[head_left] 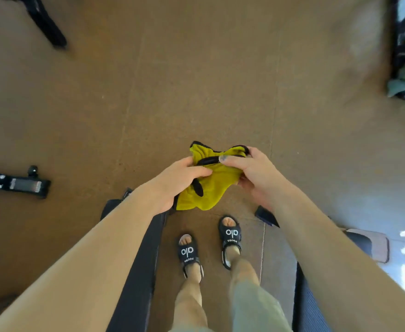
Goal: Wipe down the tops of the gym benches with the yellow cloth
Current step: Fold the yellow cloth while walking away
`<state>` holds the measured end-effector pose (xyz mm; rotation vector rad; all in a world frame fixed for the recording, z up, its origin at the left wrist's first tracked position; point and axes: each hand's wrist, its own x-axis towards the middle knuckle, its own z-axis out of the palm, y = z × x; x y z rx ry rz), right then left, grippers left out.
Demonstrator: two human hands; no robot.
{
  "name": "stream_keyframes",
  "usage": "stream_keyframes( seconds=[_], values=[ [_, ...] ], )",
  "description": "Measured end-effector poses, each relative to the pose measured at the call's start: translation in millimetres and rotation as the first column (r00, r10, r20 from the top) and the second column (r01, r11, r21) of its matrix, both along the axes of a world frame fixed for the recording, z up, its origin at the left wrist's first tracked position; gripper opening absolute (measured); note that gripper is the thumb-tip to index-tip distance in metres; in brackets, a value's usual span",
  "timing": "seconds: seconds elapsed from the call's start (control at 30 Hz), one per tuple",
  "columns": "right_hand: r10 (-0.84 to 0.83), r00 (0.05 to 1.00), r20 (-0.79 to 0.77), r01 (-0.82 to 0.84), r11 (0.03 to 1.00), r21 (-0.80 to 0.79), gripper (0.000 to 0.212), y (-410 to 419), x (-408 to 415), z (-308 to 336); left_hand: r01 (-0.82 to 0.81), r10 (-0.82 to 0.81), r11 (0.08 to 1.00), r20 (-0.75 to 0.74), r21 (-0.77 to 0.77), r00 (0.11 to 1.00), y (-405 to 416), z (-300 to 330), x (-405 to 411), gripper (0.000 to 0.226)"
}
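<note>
While both hands bunch it up in the air, the yellow cloth (211,183) hangs in front of the person, above the brown floor (196,68) and just beyond the two sandalled feet (188,251). It looks as if it is being gathered or refolded into a pad before any wiping starts, though that is a judgement. The left hand (177,183) has its fingers curled over the cloth's edge at 9 o'clock, thumb laid across the top, so its grip is closed on the fabric. The right hand (254,173) pinches the black-trimmed edge at about 2 o'clock, thumb pressed on the hem and the other fingers tucked beneath, closed as well. Most of the cloth sags between and below the two grips, towards 6 o'clock.

Neither table is touched. One dark padded table (136,271) runs under the left forearm at 7 o'clock from the cloth; a second (311,307) lies under the right forearm at 5 o'clock. The person stands between them. A black piece of gym gear (17,183) lies on the floor at 9 o'clock, well apart.
</note>
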<state>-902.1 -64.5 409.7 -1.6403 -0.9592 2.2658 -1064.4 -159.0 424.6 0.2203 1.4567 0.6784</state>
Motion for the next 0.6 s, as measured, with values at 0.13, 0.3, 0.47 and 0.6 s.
stream_keyframes(
  seconds=[0.13, 0.3, 0.47, 0.6],
  values=[
    [-0.114, 0.993, -0.005, 0.114, 0.993, -0.004, 0.063, 10, 64, 29, 0.23, -0.231, 0.973, -0.04, -0.021, 0.972, 37, 28, 37, 0.027],
    [-0.35, 0.935, 0.054, 0.349, 0.937, 0.026, 0.064, 20, 140, 53, 0.481, -0.48, 0.877, -0.08, -0.004, 0.874, 89, 48, 104, 0.043],
    [-0.516, 0.852, 0.092, 0.517, 0.856, 0.008, 0.052, 37, 216, 59, 0.658, -0.655, 0.752, -0.076, 0.021, 0.751, 138, 68, 183, 0.033],
    [-0.617, 0.784, 0.066, 0.619, 0.785, -0.01, 0.047, 49, 270, 60, 0.747, -0.741, 0.664, -0.144, -0.018, 0.656, 175, 70, 238, 0.033]
  ],
)
